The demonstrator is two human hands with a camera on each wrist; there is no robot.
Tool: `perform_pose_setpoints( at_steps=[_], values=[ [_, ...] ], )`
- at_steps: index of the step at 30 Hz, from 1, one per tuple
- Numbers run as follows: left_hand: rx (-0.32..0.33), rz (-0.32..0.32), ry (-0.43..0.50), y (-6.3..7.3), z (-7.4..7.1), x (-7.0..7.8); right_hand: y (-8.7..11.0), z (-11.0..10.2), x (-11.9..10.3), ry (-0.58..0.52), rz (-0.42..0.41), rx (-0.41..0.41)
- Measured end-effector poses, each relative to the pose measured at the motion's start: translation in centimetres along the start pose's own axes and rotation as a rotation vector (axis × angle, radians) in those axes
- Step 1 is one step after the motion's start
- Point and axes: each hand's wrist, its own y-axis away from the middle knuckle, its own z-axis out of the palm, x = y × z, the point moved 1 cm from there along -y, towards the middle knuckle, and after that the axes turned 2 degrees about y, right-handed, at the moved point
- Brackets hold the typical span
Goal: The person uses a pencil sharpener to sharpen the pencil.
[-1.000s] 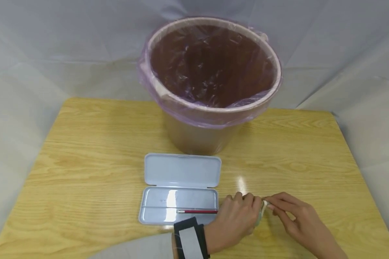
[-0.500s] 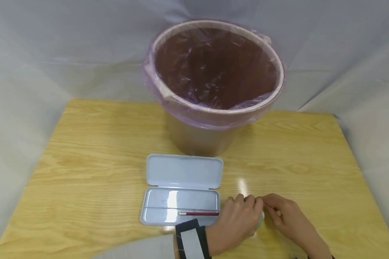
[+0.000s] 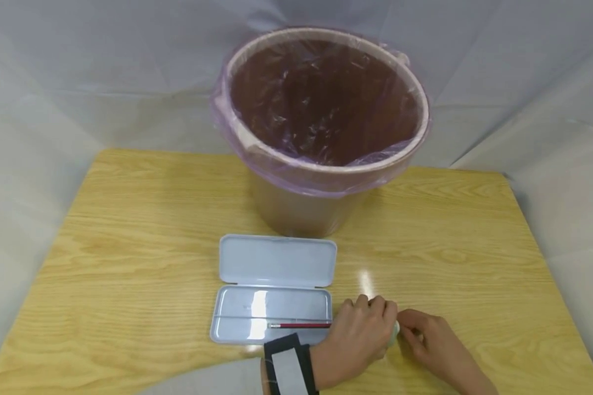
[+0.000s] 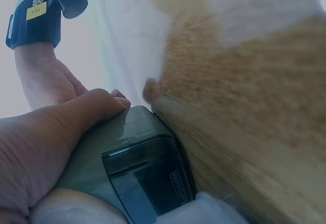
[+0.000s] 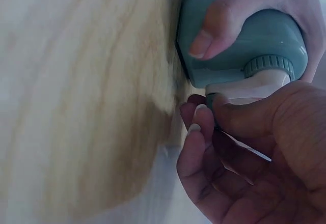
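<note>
My left hand (image 3: 356,337) grips a green crank pencil sharpener (image 5: 267,38) from above, on the table to the right of the pencil case. In the left wrist view the thumb lies along its body, beside the dark see-through shavings drawer (image 4: 153,183). The white crank arm (image 5: 254,85) points toward my right hand (image 3: 432,343), whose thumb and fingers pinch the small dark knob (image 5: 210,102) at its end. In the head view the left hand covers most of the sharpener. Left of it, a red pencil (image 3: 301,325) lies in the opened light-blue pencil case (image 3: 277,260).
Behind the case stands a tall brown bin (image 3: 301,211) lined with a thin purple bag (image 3: 306,184). The wooden table (image 3: 128,230) is bordered by pale hanging sheets (image 3: 104,66) at the back and sides.
My right hand has shifted slightly left and down, its fingers circling with the crank. The crank arm, seen clearly a second ago, is now mostly hidden. The left hand keeps its hold.
</note>
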Motion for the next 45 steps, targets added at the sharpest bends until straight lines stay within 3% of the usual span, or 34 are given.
perform_pose_setpoints(
  at_steps=[8,13,16,22,26,31,38,45],
  values=[
    [0.056,-0.013,-0.012,0.1,0.1,0.2,1.2,0.6,-0.1,-0.058,-0.035,0.017],
    [0.076,-0.01,-0.005,0.1,0.1,0.2,1.8,0.5,-0.2,-0.096,-0.039,-0.014],
    [0.068,-0.002,-0.004,0.1,0.1,0.2,2.0,0.2,-0.5,-0.143,-0.04,-0.066],
    [0.031,0.008,0.01,0.1,0.0,0.1,2.2,-1.1,-1.2,-0.196,0.083,-0.234],
    [0.015,0.011,0.011,0.1,0.0,0.0,2.3,-1.6,-1.6,-0.205,0.09,-0.259],
    [-0.006,0.011,0.004,0.1,0.0,0.0,2.4,-1.9,-1.9,-0.181,0.052,-0.228],
    [0.032,0.007,0.004,0.1,0.0,0.0,2.8,-2.1,-2.1,-0.156,0.019,-0.176],
    [0.052,0.011,0.018,0.0,-0.1,-0.2,3.2,-2.6,-2.7,-0.071,-0.107,0.061]
  ],
)
